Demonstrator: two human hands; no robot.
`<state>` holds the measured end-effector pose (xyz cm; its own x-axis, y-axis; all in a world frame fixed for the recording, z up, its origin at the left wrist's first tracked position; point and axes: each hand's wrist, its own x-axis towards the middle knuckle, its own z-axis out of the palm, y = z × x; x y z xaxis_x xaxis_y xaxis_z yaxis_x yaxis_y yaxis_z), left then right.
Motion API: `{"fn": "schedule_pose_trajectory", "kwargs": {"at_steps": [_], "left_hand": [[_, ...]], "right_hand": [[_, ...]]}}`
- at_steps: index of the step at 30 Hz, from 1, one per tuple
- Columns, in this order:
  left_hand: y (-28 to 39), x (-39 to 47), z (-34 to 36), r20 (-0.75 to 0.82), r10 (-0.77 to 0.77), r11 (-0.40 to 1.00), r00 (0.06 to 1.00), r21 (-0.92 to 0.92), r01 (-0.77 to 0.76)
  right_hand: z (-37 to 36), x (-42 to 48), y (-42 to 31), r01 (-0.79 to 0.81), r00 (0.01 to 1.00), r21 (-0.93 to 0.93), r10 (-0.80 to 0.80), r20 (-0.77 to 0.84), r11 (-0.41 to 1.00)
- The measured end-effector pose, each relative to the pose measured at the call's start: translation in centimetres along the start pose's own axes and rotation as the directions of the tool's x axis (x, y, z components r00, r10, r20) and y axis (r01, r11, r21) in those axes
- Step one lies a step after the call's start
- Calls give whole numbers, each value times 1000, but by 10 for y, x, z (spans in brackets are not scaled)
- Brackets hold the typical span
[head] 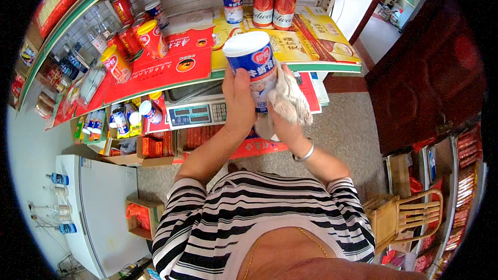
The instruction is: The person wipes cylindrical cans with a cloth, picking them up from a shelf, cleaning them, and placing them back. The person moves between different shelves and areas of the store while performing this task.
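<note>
A blue-and-white canister with a white lid [247, 45] is held up in front of the shelf. My left hand [239, 95] grips its left side, thumb against the label. At its right side, my right hand [286, 118] holds a pale, crumpled cloth [290, 99] that touches the canister. Most of the right fingers are hidden by the cloth. Behind them, the shelf's yellow cardboard lining [327, 42] bears a similar canister [233, 7] and several red Budweiser cans [284, 6].
Yellow-lidded canisters [152, 39], red cans [128, 41] and glass bottles stand on the shelf's left part. Below sit a weighing scale [197, 113] and boxes of goods. A white chest freezer [109, 210] is at lower left, a wooden chair [404, 217] at lower right.
</note>
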<state>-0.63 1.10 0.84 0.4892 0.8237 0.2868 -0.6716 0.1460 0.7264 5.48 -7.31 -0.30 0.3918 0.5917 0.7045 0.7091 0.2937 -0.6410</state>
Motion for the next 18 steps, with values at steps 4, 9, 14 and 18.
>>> {"fn": "schedule_pose_trajectory", "kwargs": {"at_steps": [4,9,14,18], "left_hand": [[2,-14,21,-148,-141,979,979,-170,116],[1,-34,41,-124,-389,883,913,-334,331],[-10,-57,39,-48,-432,845,901,-369,386],[-13,-61,35,-82,-426,846,901,-391,364]], "right_hand": [[-6,-28,-3,33,997,-243,-48,-55,970],[2,-47,38,-11,962,471,137,-235,882],[-23,-59,61,12,993,335,27,-114,942],[-31,-60,44,104,985,143,-82,-152,984]]}}
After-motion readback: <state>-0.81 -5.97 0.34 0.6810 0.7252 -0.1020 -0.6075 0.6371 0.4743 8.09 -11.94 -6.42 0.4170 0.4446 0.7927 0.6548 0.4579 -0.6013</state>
